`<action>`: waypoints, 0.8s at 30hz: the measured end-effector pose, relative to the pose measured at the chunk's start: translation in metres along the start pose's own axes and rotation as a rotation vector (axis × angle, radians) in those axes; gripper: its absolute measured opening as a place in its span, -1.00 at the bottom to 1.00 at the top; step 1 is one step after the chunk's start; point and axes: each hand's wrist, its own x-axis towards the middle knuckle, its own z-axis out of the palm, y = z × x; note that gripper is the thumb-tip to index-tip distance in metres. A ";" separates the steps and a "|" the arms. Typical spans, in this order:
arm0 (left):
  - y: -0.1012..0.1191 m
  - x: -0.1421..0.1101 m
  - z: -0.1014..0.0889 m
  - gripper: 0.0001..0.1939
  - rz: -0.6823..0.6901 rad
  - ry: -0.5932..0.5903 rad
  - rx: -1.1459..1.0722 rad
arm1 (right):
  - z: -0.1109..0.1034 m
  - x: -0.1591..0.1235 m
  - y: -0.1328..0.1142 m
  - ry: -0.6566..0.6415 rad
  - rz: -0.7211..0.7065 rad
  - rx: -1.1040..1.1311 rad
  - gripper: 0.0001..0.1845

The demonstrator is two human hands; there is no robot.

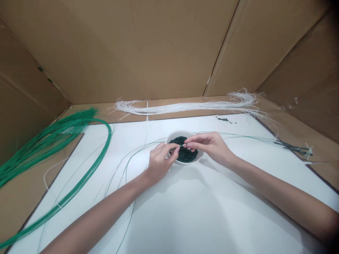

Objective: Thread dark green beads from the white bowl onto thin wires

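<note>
A white bowl (184, 162) filled with small dark green beads (182, 155) stands on the white board. Over it, my left hand (160, 159) pinches a thin green strand (181, 145) between thumb and forefinger. My right hand (212, 145) meets it from the right, thumb and forefinger closed at the strand's end; the tiny item between these fingertips is too small to make out. Several loose green strands (126, 165) trail left from the hands. Others run right, behind my right hand, to a dark bunch (293, 147) that looks like strung beads.
A bundle of white strands (182, 107) lies along the back edge. Thick green strands (47, 135) lie at the left, next to a curved, tied green bundle (92, 169). A few loose beads (224, 120) are scattered behind the bowl. Cardboard walls (137, 49) enclose the workspace.
</note>
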 end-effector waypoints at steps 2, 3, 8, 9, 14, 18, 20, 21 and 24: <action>0.000 0.000 0.000 -0.92 -0.002 -0.002 0.001 | 0.000 0.000 0.000 -0.003 -0.002 -0.010 -0.80; 0.000 0.000 0.000 -0.91 -0.001 -0.002 0.000 | 0.000 0.000 0.000 -0.005 -0.005 -0.013 -0.80; 0.001 0.000 0.000 -0.91 -0.003 0.000 -0.012 | 0.000 0.000 0.000 -0.003 -0.027 -0.057 -0.79; 0.001 0.000 0.000 -0.91 -0.006 -0.002 -0.015 | -0.001 0.000 0.000 0.002 -0.038 -0.079 -0.78; 0.000 0.000 0.000 -0.92 -0.019 -0.019 -0.027 | -0.002 -0.003 -0.001 0.001 -0.222 -0.336 -0.83; 0.000 0.000 0.000 -0.93 -0.029 -0.032 -0.034 | -0.001 -0.004 0.000 -0.025 -0.262 -0.405 -0.83; 0.000 -0.001 0.000 -0.93 -0.032 -0.034 -0.037 | -0.001 -0.004 0.002 -0.018 -0.233 -0.371 -0.82; 0.000 -0.002 0.000 -0.92 -0.033 -0.035 -0.040 | -0.001 -0.004 0.003 -0.012 -0.220 -0.354 -0.81; -0.001 -0.003 0.001 -0.91 -0.027 -0.037 -0.049 | -0.001 -0.003 0.005 -0.013 -0.194 -0.331 -0.78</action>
